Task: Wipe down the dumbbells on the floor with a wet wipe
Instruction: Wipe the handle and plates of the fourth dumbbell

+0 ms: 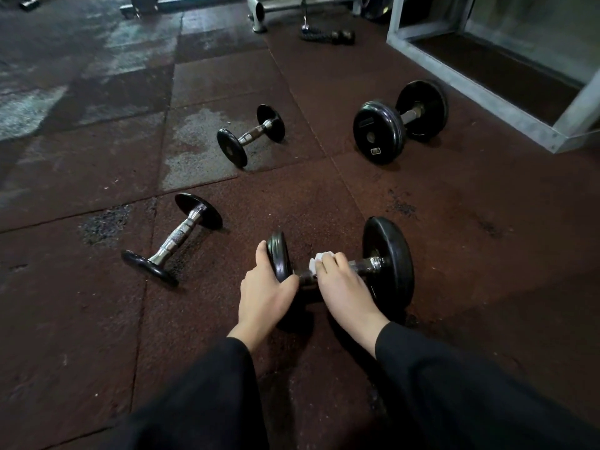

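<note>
A black dumbbell point(388, 258) lies on the floor right in front of me. My left hand point(263, 292) grips its left plate at the rim. My right hand point(345, 289) presses a white wet wipe point(319, 258) around the metal handle, near the handle's left part. Three more dumbbells lie farther out: a small chrome-handled one point(173, 238) at the left, a small one point(250, 134) in the middle, and a large one point(401, 121) at the right.
The floor is dark red rubber tiles point(454, 222), worn and pale at the far left. A grey metal frame point(487, 86) stands at the far right. A black rope handle point(326, 36) and a bench base point(259, 14) lie at the back.
</note>
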### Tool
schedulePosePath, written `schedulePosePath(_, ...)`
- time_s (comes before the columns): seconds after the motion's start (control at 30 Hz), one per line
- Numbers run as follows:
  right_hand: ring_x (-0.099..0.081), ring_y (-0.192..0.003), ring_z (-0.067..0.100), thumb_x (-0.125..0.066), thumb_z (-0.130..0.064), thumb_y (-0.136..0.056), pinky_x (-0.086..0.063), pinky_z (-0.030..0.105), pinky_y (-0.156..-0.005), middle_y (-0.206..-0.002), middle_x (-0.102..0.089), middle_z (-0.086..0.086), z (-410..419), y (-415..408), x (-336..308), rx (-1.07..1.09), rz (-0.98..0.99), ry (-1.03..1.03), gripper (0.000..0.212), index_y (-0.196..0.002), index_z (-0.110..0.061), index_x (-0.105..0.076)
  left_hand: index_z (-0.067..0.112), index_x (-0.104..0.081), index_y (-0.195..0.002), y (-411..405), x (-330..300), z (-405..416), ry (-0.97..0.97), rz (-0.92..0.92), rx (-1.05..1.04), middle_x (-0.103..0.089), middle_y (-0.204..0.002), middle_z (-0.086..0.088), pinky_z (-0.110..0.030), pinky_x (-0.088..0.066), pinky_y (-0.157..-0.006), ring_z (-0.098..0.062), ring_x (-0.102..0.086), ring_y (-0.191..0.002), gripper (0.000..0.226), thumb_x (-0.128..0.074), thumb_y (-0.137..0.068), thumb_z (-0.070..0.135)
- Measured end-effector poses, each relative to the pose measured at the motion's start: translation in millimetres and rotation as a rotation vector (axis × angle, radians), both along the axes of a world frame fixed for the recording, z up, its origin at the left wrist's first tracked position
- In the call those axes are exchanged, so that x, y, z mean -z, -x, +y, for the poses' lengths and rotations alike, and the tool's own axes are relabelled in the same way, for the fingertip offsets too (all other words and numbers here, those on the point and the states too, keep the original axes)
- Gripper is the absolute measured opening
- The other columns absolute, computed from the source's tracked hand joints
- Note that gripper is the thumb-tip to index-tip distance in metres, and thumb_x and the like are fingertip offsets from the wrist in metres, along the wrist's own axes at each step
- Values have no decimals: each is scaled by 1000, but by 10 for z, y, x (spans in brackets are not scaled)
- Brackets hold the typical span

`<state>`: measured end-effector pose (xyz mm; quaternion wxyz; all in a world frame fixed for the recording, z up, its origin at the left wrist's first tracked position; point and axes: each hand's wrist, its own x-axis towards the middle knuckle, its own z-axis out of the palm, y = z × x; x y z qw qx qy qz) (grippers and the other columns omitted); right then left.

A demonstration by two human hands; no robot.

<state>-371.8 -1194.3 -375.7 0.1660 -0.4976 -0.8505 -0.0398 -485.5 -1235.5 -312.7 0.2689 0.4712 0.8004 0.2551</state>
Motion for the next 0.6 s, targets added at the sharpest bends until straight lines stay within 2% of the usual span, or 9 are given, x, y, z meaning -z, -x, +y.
schedulePosePath(0.13,-57,-58,15,-71,-3,-60,-47,21,-44,-60,-56,-2,-76,0,-34,-26,-44,-13,15,-63,-17,-65,12,-27,-145,23,-52,-55,109,-46,-75,-60,-120,-15,-27,-36,-85,-32,-53,-115,72,-60,-82,25)
schedulePosePath(0.27,-57,-51,16,-88,-6,-32,-42,18,-37,-53,-53,-2,-102,50,-129,-43,-65,101,34,-49,-17,-60,12,-49,-126,214,-114,30,237,-75,-103,-60,-120,-14,-30,-44,-88,-32,-55,-113,53,-63,-78,29)
schedulePosePath(0.37,-57,-51,15,-88,-6,-32,-42,18,-39,-53,-53,-3,-34,67,-145,-26,-39,77,35,-52,-17,-61,18,-58,-119,302,-151,171,232,-64,-101,-61,-122,-10,-27,-38,-85,-29,-53,-117,43,-61,-79,34)
schedulePosePath(0.5,-58,-56,16,-78,3,-48,-45,19,-42,-61,-58,-1,92,78,-81,-26,-3,13,27,-62,-15,-64,16,-51,-133,348,-48,327,156,-196,-281,-56,-133,-9,-33,-36,-102,-30,-49,-125,66,-50,-81,57)
schedulePosePath(0.6,-58,-60,16,-49,4,-64,-48,21,-47,-65,-57,-2,193,110,-44,-38,19,15,23,-65,-16,-61,11,-57,-123,277,101,326,-12,-417,-387,-62,-125,-12,-44,-40,-106,-30,-55,-119,88,-44,-65,76)
